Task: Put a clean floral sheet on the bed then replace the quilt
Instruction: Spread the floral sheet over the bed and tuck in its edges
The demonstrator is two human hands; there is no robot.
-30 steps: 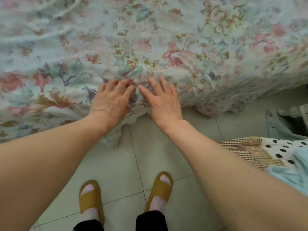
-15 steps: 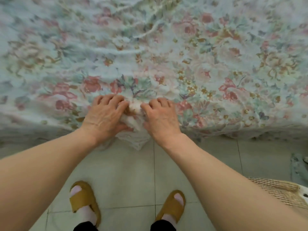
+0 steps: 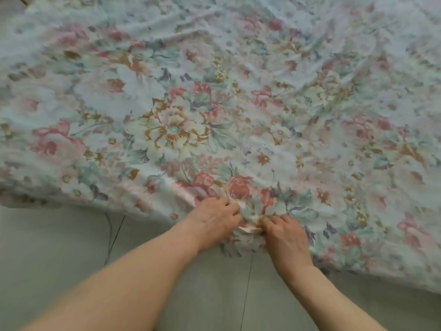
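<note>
The floral sheet (image 3: 181, 120), pale blue with pink and cream flowers, lies wrinkled across the bed and fills most of the view. Its near edge hangs over the side of the bed. At that edge a small bunch of sheet is gathered between both hands. My left hand (image 3: 214, 220) grips the bunch from the left with curled fingers. My right hand (image 3: 285, 237) grips it from the right, knuckles up, fingertips tucked into the fabric. The two hands are almost touching. No quilt shows in this view.
Grey floor tiles (image 3: 71, 254) run along the near side of the bed, below the hanging sheet edge. The bed's edge slants from left to lower right.
Both hands went from lying flat on the sheet edge to curling round a gathered bunch of it. The view has swung up over the bed; my feet and the basket have left it.
</note>
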